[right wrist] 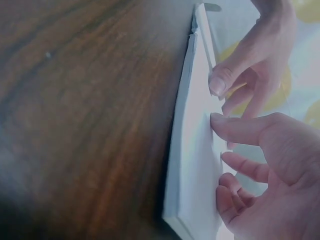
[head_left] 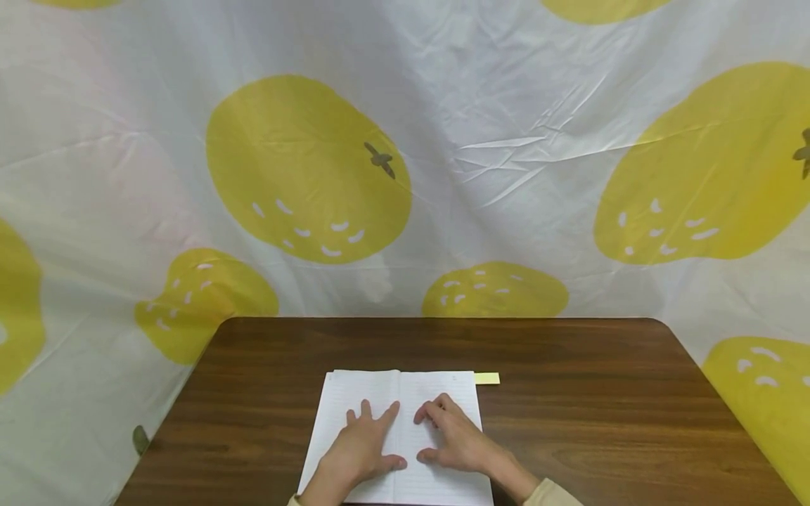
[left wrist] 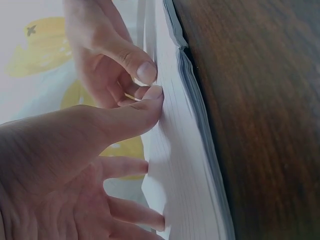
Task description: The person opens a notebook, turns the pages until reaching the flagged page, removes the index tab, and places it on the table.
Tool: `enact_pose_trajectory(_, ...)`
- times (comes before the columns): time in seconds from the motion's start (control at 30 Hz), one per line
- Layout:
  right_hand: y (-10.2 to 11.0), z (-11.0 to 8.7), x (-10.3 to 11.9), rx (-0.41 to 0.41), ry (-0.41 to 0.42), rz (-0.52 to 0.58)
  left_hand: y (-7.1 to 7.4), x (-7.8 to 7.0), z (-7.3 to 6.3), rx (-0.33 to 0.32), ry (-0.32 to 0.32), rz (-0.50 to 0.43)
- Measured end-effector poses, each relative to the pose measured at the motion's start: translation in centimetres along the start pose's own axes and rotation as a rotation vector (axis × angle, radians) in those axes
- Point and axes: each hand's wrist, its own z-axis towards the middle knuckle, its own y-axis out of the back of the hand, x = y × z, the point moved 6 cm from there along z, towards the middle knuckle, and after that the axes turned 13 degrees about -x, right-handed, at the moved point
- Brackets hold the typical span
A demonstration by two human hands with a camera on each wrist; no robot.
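An open notebook (head_left: 436, 485) with white lined pages lies on the brown table, its spine running away from me. On the left page my left hand (head_left: 361, 446) rests with fingers spread, its thumb tip by the centre fold. My right hand (head_left: 458, 439) touches the right page with its fingertips, the fingers bent and the thumb set apart. In the left wrist view the left thumb (left wrist: 130, 117) presses on the paper, near the right thumb. The right wrist view shows the right thumb (right wrist: 245, 130) and fingertips on the page, holding nothing between them.
A yellow sticky tab (head_left: 487, 378) sticks out from the notebook's upper right edge. The wood-grain table (head_left: 601, 407) extends on both sides and behind the notebook. A white curtain (head_left: 405, 295) with large yellow fruit prints hangs just beyond the table's far edge.
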Motion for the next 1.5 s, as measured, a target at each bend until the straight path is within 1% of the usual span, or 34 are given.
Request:
enact_pose_trajectory(0.13, -0.1, 0.7, 0.0, 0.012, 0.013, -0.062, 0.0, 0.1, 0.0, 0.012, 0.008, -0.001)
enact_pose_trajectory(0.27, 0.1, 1.5, -0.4, 0.004, 0.001, -0.125, 0.1, 0.1, -0.1, 0.012, 0.006, -0.004)
enact_pose_trajectory(0.43, 0.6, 2.7, -0.8, -0.012, -0.034, -0.127, 0.2, 0.1, 0.0, 0.004, -0.004, -0.005)
enact_pose_trajectory(0.53, 0.8, 3.5, -0.9, -0.022, -0.018, -0.154, 0.2, 0.2, 0.2, 0.001, -0.006, -0.004)
enact_pose_trajectory(0.63, 0.8, 4.2, -1.2, -0.016, 0.006, -0.210, 0.2, 0.3, 0.2, 0.005, 0.000, -0.007)
enact_pose_trajectory(0.73, 0.7, 4.7, -1.4, 0.001, 0.011, -0.252, 0.1, 0.4, 0.2, 0.012, 0.008, -0.013)
enact_pose_trajectory(0.97, 0.7, 5.7, -1.2, 0.040, -0.019, -0.293, 0.0, 0.4, 0.2, -0.005, -0.002, -0.006)
enact_pose_trajectory(1.1, 0.8, 6.4, -1.2, 0.069, -0.051, -0.332, 0.1, 0.3, 0.3, -0.005, 0.001, -0.008)
enact_pose_trajectory(1.3, 0.6, 7.5, -1.3, 0.135, -0.118, -0.420, 0.1, 0.3, 0.3, -0.005, 0.001, -0.020)
enact_pose_trajectory(1.5, 0.1, 8.1, -0.9, 0.162, -0.118, -0.503, 0.1, 0.3, 0.2, -0.016, 0.011, -0.026)
